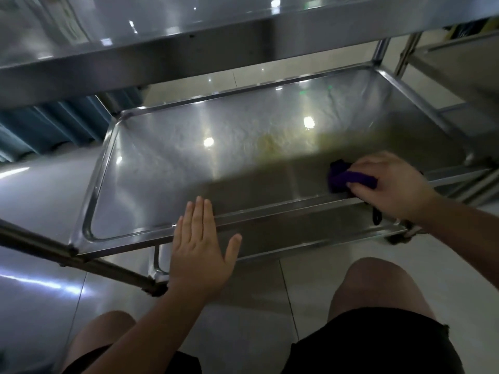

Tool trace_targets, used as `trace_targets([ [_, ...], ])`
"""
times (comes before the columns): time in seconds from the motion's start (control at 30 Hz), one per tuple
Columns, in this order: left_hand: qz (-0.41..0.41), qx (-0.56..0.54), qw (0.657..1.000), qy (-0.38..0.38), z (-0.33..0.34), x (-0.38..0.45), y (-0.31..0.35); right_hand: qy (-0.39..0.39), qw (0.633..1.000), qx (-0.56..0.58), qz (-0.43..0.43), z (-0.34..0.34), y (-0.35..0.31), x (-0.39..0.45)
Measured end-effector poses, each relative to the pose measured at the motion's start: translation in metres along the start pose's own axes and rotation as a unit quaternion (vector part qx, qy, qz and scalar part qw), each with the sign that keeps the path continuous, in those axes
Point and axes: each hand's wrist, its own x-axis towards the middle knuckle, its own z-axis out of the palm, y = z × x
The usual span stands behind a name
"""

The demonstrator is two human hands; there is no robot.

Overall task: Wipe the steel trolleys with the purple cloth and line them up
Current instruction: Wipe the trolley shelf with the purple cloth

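— Where is the purple cloth?

— On the lower shelf of the steel trolley, near its front right corner. It is bunched up under the right hand; the cloth sticks out to the left of the palm, between thumb and fingers.

— So the right hand is grasping it?

— Yes, the fingers and thumb curl round the cloth and press it onto the steel, just behind the shelf's front rim.

— And the left hand?

— Released, holding nothing. Fingers straight and together, thumb spread to the right. It is over the front rim of the same shelf, left of the middle, well apart from the cloth. Whether the palm actually touches the rim, I cannot tell.

— What else shows?

— The trolley's upper shelf crosses the top of the view. A second trolley stands to the far right. Blue curtain at the left, pale floor tiles below, and the person's bare knees in dark shorts.
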Motion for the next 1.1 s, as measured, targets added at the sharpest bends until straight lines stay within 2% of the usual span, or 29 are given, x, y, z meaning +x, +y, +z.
trace_targets([
  [0.1,-0.007,0.020,1.000,0.002,0.002,0.000,0.001,0.014,1.000,0.002,0.005,0.014,-0.046,0.006],
  [0.23,0.000,0.046,0.999,0.000,0.004,0.001,-0.002,-0.044,0.997,0.010,-0.055,0.049,-0.134,0.030],
  [0.33,0.000,0.061,0.998,-0.005,0.003,0.003,-0.003,-0.057,0.994,0.021,-0.088,0.060,-0.156,0.039],
  [0.4,-0.001,0.066,0.998,-0.009,0.002,0.004,-0.005,-0.052,0.993,0.032,-0.106,0.053,-0.138,0.033],
  [0.5,0.004,0.063,0.998,-0.009,0.001,0.002,-0.002,-0.032,0.994,0.013,-0.100,0.026,-0.076,0.015],
  [0.57,-0.009,0.055,0.998,-0.020,-0.001,0.002,0.002,-0.010,0.999,-0.013,-0.042,0.001,-0.018,0.000],
  [0.67,-0.047,0.049,0.996,-0.057,-0.007,0.006,0.020,0.019,0.995,-0.044,0.090,-0.035,0.057,-0.022],
  [0.73,0.012,0.051,0.997,-0.061,-0.010,0.014,0.050,0.037,0.987,-0.052,0.146,-0.043,0.081,-0.028],
  [0.83,0.180,-0.005,0.982,-0.052,-0.004,0.033,0.118,0.054,0.984,-0.052,0.159,-0.036,0.083,-0.026],
  [0.9,0.252,-0.012,0.966,-0.055,0.002,0.047,0.157,0.050,0.984,-0.050,0.165,-0.034,0.079,-0.027],
  [1.03,0.271,0.011,0.959,-0.081,0.013,0.059,0.183,0.051,0.976,-0.055,0.203,-0.035,0.059,-0.023],
  [1.1,0.268,-0.002,0.960,-0.086,0.015,0.059,0.182,0.048,0.982,-0.043,0.176,-0.025,0.030,-0.017],
])
